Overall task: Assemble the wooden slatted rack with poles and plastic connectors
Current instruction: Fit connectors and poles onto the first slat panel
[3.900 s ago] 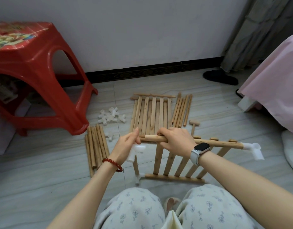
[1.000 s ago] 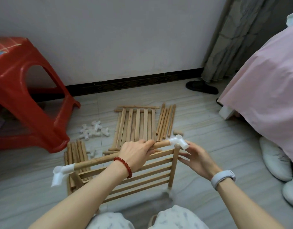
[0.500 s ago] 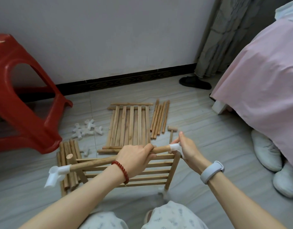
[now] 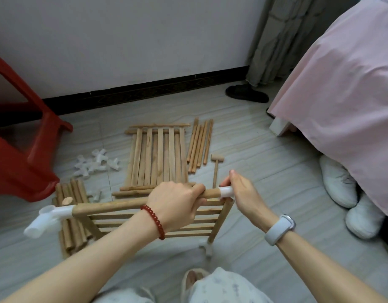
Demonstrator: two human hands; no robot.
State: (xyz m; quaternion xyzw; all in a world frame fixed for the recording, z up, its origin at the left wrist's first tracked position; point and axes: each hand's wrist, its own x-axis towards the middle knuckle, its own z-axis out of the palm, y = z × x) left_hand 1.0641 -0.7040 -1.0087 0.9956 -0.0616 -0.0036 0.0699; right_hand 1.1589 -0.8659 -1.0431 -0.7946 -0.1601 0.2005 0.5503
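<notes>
A wooden slatted panel (image 4: 158, 224) stands on edge on the floor before my knees. My left hand (image 4: 177, 206) grips its top pole (image 4: 110, 207). A white plastic connector (image 4: 48, 217) caps the pole's left end. My right hand (image 4: 241, 193) holds the white connector (image 4: 226, 192) at the right end, palm pressed against it. A third connector (image 4: 207, 250) sits at the panel's lower right corner. Another slatted panel (image 4: 158, 158) lies flat on the floor beyond.
Loose poles (image 4: 199, 145) lie right of the flat panel, and a bundle of poles (image 4: 72, 215) at the left. Spare white connectors (image 4: 94, 164) and a small wooden mallet (image 4: 216, 169) lie nearby. A red plastic stool (image 4: 20, 154) stands left, a pink-covered bed (image 4: 342, 101) and white shoes (image 4: 342, 184) right.
The panel was turned so its capped end now points left. My left hand took the top pole, and my right hand closed around the right connector.
</notes>
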